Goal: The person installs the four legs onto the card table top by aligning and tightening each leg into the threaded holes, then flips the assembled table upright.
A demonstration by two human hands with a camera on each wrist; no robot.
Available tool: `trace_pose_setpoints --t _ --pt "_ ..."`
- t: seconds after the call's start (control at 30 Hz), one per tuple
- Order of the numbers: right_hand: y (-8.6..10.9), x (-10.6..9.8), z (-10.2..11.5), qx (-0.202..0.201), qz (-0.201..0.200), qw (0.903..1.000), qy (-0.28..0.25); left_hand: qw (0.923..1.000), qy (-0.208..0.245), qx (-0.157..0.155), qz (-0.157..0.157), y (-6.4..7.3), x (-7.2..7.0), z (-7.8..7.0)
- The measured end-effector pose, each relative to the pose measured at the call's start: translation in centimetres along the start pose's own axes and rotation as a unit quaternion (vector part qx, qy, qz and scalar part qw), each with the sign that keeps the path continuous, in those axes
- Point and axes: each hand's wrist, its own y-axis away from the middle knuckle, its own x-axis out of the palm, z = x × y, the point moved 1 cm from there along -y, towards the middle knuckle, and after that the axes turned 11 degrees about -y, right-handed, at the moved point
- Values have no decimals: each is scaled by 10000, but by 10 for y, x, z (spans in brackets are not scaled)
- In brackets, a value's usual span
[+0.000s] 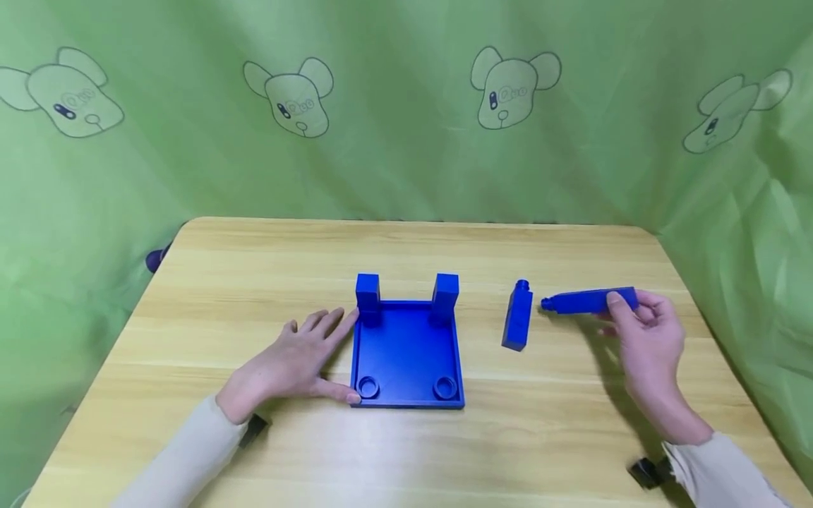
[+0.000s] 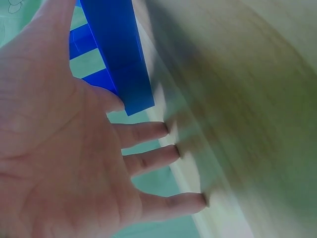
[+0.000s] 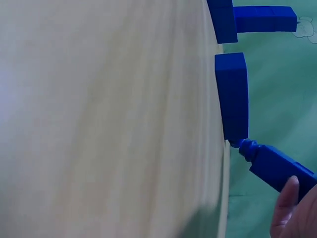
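A square blue tray-like base lies on the table with a raised rim. Square blue posts stand upright at its two far corners, and round ring sockets show at the two near ones. My left hand spreads along the base's left side, thumb at the near corner and forefinger by the far post. To the right, my right hand pinches a loose blue post by its thick end, its knobbed threaded tip pointing left. Another blue post lies between that hand and the base, its knob facing away.
The wooden table has rounded far corners. A green curtain with mouse-head drawings hangs behind it and along both sides. A dark purple object peeks out past the table's left edge. Black devices sit at both wrists.
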Motion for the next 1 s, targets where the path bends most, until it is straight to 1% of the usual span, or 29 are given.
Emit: trace_pose_setpoints --t 0.07,0.13,0.27,0.33,0.4,0.47,0.57,0.7,0.87,1.0 --pt "2 2 1 -240 -41 9995 -182 10000 80 5 44 -1 -1 0" --pt "3 7 1 -480 10 9979 -439 9999 125 -33 111 -1 -2 -1" --pt "7 17 0 -1038 213 9905 -875 9996 145 -98 203 -1 -4 0" --pt "10 21 1 -1242 243 9870 -987 9996 173 -87 215 -2 -5 -1" --pt "15 25 2 -1346 281 9851 -1032 9995 223 -79 231 -3 -6 -1" --pt "21 30 2 -1368 399 9843 -1043 9993 261 -95 262 -3 -7 -1" --pt "30 39 4 -1374 803 9822 -995 9988 293 -142 366 -4 -7 0" --pt "42 51 5 -1310 1297 9796 -797 9984 331 -162 436 -5 -8 0" --pt "55 65 4 -1090 1596 9800 -465 9981 318 -176 502 -6 -9 -1" --pt "64 72 5 -952 1940 9758 -321 9978 317 -182 554 -6 -9 0"
